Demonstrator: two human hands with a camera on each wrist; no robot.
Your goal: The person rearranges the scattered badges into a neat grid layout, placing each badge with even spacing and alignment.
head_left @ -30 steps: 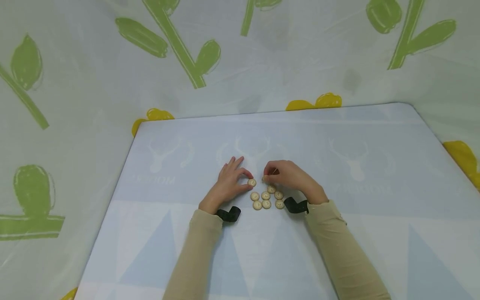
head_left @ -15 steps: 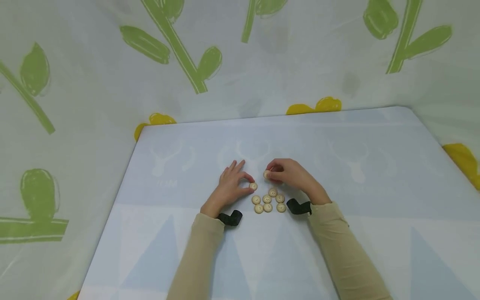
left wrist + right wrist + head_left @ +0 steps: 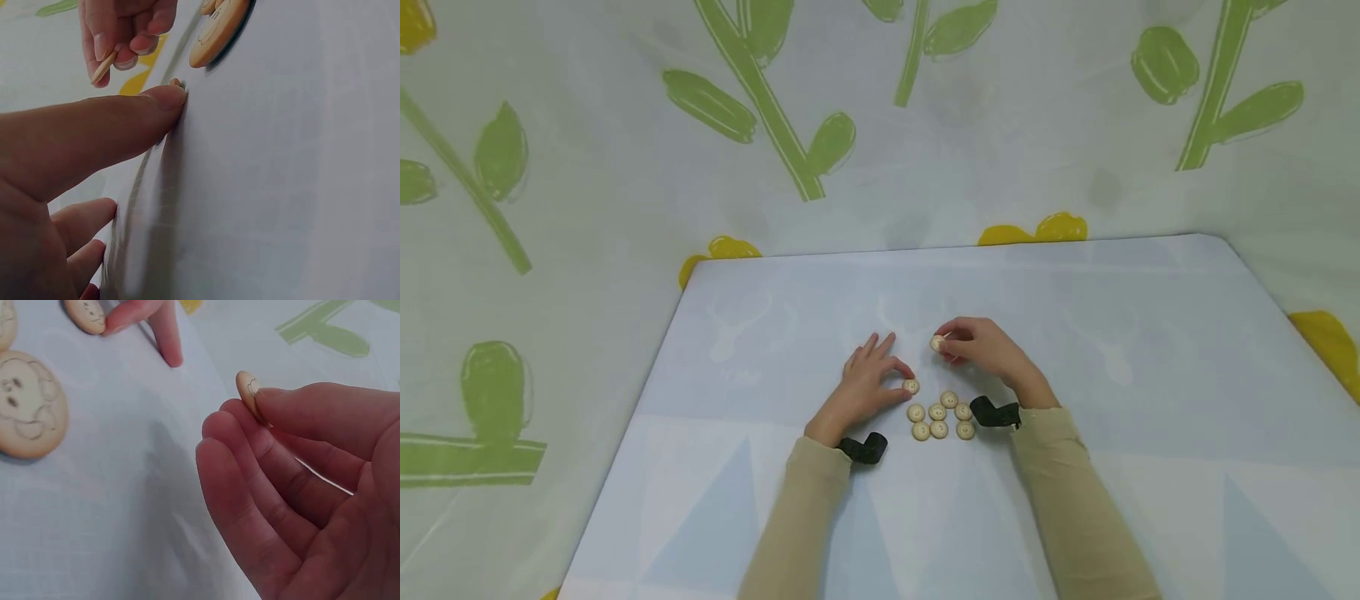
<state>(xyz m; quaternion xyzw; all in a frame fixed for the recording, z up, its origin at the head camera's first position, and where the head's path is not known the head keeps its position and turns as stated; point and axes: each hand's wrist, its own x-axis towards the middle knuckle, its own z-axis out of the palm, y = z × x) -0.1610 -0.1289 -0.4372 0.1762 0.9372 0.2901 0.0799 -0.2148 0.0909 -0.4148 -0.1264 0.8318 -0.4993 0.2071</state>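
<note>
My left hand (image 3: 863, 386) rests at the table, thumb and index finger pinching a round wooden button (image 3: 911, 386) at its edges; the other fingers spread away. In the left wrist view the thumb (image 3: 140, 112) hides most of this button. My right hand (image 3: 987, 346) holds a second wooden button (image 3: 247, 394) between thumb and fingers, raised above the table and tilted on edge. Several more buttons (image 3: 937, 412) lie flat just nearer to me, two rows with one at the top. A close one (image 3: 28, 406) shows two holes and a drawn animal face.
The table (image 3: 760, 333) wears a pale blue and white cloth with triangles and faint deer heads. Behind it hangs a white sheet (image 3: 910, 183) printed with green leaves and yellow shapes. Black wrist mounts (image 3: 995, 412) sit close beside the loose buttons.
My right hand has lifted its button up and away from the group, turning its face into view. My left hand keeps its pinch in place. The head view has tilted slightly upward.
</note>
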